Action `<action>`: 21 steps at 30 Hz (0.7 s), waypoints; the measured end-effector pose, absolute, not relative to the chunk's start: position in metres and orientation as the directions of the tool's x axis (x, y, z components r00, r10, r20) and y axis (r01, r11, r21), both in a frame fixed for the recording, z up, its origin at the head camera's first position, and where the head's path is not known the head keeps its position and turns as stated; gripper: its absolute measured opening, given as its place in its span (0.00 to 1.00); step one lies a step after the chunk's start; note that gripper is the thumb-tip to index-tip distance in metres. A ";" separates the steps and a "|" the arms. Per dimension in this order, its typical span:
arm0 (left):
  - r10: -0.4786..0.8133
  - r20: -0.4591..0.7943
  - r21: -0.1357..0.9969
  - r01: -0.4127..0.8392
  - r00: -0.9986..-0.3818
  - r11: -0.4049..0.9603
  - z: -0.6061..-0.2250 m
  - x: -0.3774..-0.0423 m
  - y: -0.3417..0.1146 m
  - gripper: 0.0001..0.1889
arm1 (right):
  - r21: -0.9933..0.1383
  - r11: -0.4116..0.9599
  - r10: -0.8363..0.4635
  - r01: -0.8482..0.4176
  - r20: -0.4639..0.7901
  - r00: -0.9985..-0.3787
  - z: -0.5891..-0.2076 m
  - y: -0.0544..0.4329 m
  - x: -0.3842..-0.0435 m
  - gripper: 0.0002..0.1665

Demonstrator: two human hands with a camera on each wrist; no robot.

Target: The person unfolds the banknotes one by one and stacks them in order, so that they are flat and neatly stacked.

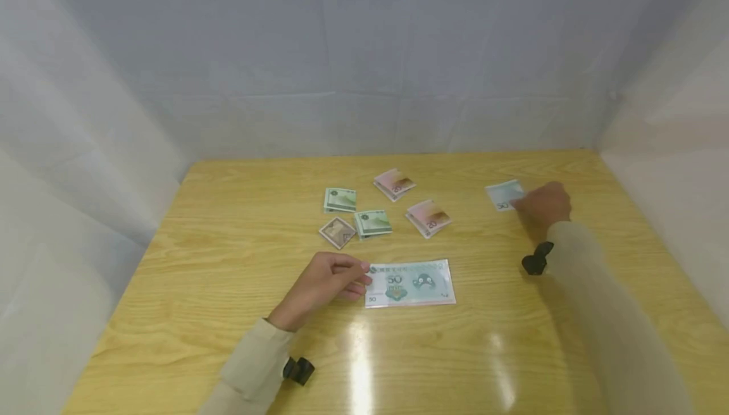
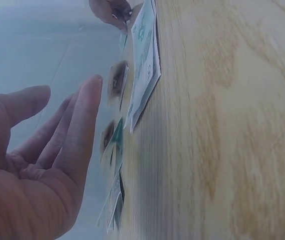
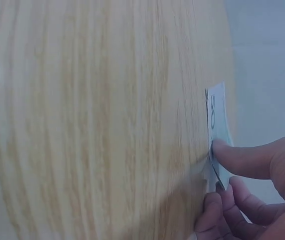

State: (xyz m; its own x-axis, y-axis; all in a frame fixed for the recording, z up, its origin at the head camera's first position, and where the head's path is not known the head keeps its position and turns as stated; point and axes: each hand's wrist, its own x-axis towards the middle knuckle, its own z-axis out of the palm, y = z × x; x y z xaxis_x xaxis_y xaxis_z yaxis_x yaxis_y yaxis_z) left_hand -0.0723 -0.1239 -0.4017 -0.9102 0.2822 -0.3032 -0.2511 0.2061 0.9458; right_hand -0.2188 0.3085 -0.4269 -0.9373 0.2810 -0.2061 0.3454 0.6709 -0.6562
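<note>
A blue-green 50 banknote lies flat near the middle of the table, and its edge shows more than one layer in the left wrist view. Beside its left end is my left hand, with thumb and fingers apart and nothing between them. Off at the right, my right hand pinches a smaller, folded 50 banknote by its right end. From the right wrist view, the thumb of my right hand lies on the face of that folded banknote, fingers underneath.
Behind the flat note lie two folded green banknotes, two folded pink 20 banknotes and a folded brown banknote. The wooden table meets pale cloth walls at the back and sides.
</note>
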 end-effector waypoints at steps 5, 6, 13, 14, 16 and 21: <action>0.279 -0.310 0.944 -0.259 -0.909 0.204 -0.400 -0.072 -0.124 0.18 | -0.654 0.715 0.232 0.247 -0.112 -0.966 -0.423 0.303 -0.212 0.26; 0.278 -0.312 0.943 -0.261 -0.909 0.204 -0.400 -0.072 -0.124 0.18 | -0.658 0.719 0.215 0.225 -0.098 -0.972 -0.422 0.302 -0.210 0.24; 0.278 -0.316 0.942 -0.266 -0.907 0.204 -0.401 -0.073 -0.123 0.19 | -0.729 0.659 0.155 0.186 -0.110 -0.982 -0.414 0.295 -0.196 0.22; 0.279 -0.317 0.942 -0.267 -0.907 0.203 -0.401 -0.073 -0.122 0.19 | -0.745 0.637 0.152 0.196 -0.128 -0.980 -0.412 0.293 -0.194 0.22; 0.278 -0.321 0.941 -0.271 -0.905 0.204 -0.402 -0.073 -0.122 0.19 | -0.779 0.590 0.147 0.214 -0.157 -0.977 -0.409 0.290 -0.190 0.23; 0.277 -0.326 0.939 -0.277 -0.904 0.202 -0.402 -0.073 -0.120 0.19 | -0.868 0.451 0.099 0.208 -0.182 -0.978 -0.401 0.281 -0.179 0.25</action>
